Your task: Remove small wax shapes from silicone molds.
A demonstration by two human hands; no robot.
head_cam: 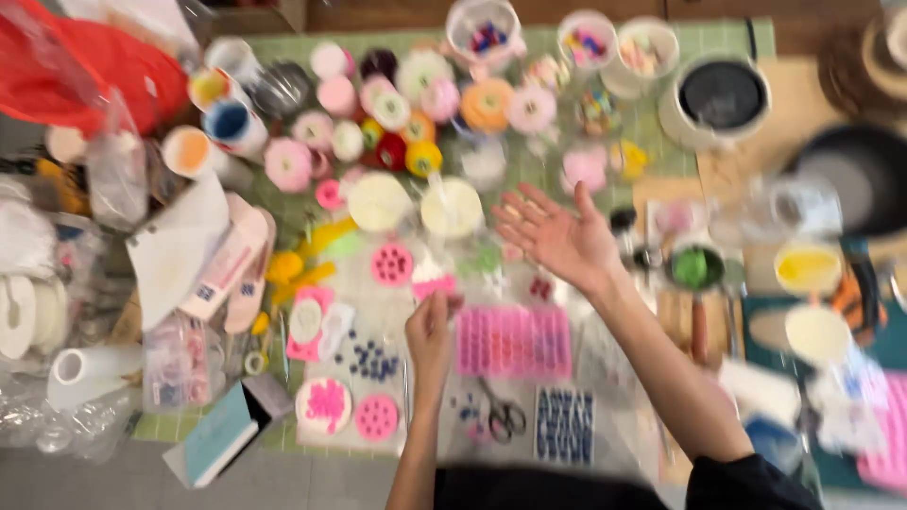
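Small pink flat piece (pixel 436 286): pinched at fingertips of left hand (pixel 430 331), near centre of green gridded mat (pixel 661 142); outline blurred, exact kind not discernible.
Left hand: fingers narrowed onto the pink piece, forearm rising from 6 o'clock.
Right hand (pixel 557 236): at 1 o'clock of the left hand, palm up, fingers spread wide, holding nothing, hovering above the mat.
Pink rectangular silicone mould with rows of cells (pixel 515 342): just beside the left hand at 3 o'clock, beneath the right forearm.
Round pink mould with holes (pixel 391 263): at 11 o'clock of the pink piece, near.
Scissors with dark handles (pixel 501 414): at 5 o'clock of the left hand.
Dark blue patterned rectangular mould (pixel 564 425): at 3 o'clock of the scissors.
Two pale round discs (pixel 378 201): at 12 o'clock, side by side.
Small pan with green contents (pixel 693 268): at 3 o'clock of the right hand.
White pot with dark interior (pixel 722 97): at 1 o'clock, well apart.
Red plastic bag (pixel 85 66): at 10 o'clock, far corner.
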